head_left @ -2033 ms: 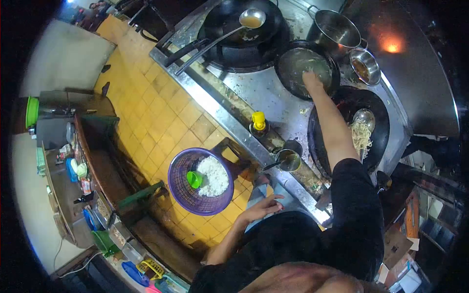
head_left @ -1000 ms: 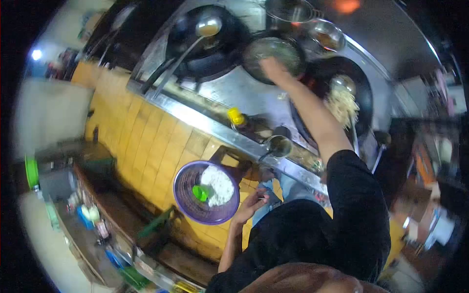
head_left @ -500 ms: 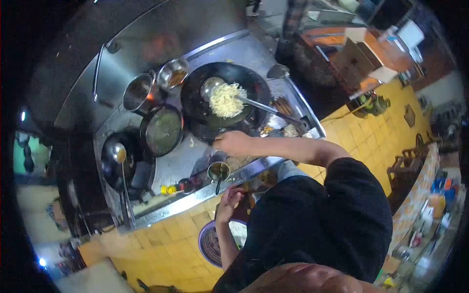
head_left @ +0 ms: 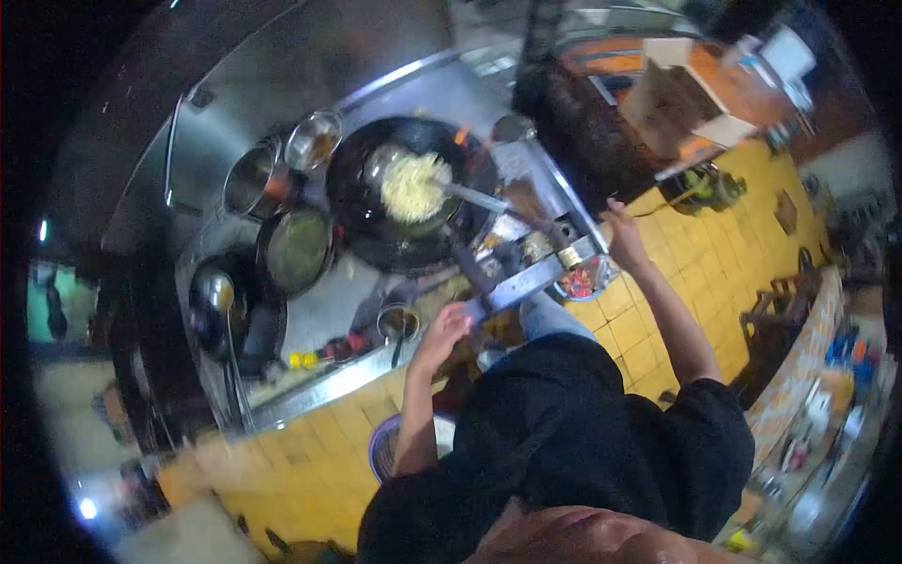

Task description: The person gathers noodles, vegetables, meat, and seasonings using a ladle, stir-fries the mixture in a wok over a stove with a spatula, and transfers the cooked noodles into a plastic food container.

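My left hand (head_left: 446,336) is at the stove's front edge, next to a dark bluish piece (head_left: 476,310); blur hides whether the fingers grip it. Out past the stove's right corner, my right hand (head_left: 623,230) is raised with fingers apart and nothing visible in it. Below it are a small jar (head_left: 569,258) and a bowl with red contents (head_left: 583,280). Pale noodles (head_left: 413,191) lie in the large black wok (head_left: 376,240), with a long-handled ladle (head_left: 479,198) resting in it. A small dark pot (head_left: 397,322) stands left of my left hand.
Left on the stove are a second wok (head_left: 258,329) with a ladle, a round pan (head_left: 299,246) and two metal bowls, one at the back (head_left: 313,139). A yellow-capped bottle (head_left: 305,360) lies at the front. A purple-rimmed basket (head_left: 381,446) stands on the floor.
My right hand has swung from over the stove to beyond its right corner. My left hand has moved slightly up and right. The view has shifted, and the jar and red-filled bowl now show.
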{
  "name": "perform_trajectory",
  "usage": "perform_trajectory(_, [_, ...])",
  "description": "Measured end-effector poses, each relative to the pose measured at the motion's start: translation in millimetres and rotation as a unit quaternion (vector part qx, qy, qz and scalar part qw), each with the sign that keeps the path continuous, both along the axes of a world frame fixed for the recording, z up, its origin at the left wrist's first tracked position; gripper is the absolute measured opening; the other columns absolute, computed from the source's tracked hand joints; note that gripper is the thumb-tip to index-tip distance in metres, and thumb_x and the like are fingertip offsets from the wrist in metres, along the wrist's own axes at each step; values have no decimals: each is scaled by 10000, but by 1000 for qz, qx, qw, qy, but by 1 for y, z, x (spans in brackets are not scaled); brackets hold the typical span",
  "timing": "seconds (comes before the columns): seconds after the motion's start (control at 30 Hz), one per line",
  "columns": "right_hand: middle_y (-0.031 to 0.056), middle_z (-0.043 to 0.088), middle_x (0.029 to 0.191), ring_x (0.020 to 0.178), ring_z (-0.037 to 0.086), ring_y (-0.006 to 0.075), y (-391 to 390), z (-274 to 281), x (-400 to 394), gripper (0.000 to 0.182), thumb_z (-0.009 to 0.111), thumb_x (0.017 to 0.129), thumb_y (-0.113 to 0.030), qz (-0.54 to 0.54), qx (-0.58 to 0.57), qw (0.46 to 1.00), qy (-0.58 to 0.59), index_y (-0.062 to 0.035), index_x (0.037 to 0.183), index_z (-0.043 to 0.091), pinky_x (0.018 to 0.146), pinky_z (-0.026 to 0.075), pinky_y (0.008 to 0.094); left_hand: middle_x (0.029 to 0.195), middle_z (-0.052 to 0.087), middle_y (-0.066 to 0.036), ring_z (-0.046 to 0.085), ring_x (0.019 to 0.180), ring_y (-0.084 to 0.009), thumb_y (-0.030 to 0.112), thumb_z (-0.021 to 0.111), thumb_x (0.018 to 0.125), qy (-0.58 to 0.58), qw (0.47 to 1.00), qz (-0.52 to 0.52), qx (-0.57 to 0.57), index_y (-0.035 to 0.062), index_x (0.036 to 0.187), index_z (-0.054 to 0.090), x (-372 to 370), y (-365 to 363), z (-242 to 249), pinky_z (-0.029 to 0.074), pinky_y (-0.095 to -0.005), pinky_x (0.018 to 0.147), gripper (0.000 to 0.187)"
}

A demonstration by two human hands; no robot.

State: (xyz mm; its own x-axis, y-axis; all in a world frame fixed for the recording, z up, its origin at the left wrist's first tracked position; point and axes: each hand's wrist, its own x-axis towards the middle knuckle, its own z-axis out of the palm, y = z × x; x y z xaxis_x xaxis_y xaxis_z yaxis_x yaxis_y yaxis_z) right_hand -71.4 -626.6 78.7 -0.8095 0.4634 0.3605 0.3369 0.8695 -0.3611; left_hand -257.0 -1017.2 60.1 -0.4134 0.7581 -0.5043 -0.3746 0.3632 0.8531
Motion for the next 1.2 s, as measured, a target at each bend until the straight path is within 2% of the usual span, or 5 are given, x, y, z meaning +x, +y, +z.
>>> perform_trajectory(0.3, [214,617,1107,887,654,336,26,-75,-128,275,635,859,-159,169,-58,984,8,0,1069,554,802,524,422,1077,613,-65,581,955,-142,321,626,907,46,991,117,-53,65,1266,496,29,18,-6,471,-294,807,460])
perform_trajectory(0.5, [94,601,750,548,539,210,-30,-49,-163,239,523,943,-306,130,-868,405,-257,-99,1055,478,539,487,357,1080,608,-50,573,935,-139,335,666,880,4,949,296,-105,58,1212,528,28,91,-51,489,-311,754,454])
perform_trajectory(0.6, [112,601,745,543,533,211,-36,-52,-183,316,583,893,-283,153,-841,451,-257,-70,1104,484,533,484,384,945,642,-45,608,819,-146,263,696,851,-1,948,305,-88,53,1133,564,16,121,-65,504,-304,705,375])
perform_trajectory(0.77, [163,638,795,710,682,303,-25,-24,-167,512,589,824,-181,222,6,939,-262,-41,1291,435,594,540,451,732,597,-14,552,559,-115,136,640,868,-172,903,380,102,60,951,581,8,133,-99,461,-277,479,127])
perform_trajectory(1.2, [260,627,862,717,649,417,-51,38,-75,526,493,925,-248,133,-14,962,-236,-98,1408,349,602,529,508,679,533,-29,519,531,-131,83,653,841,-233,893,355,148,56,850,533,10,115,-64,437,-308,458,123])
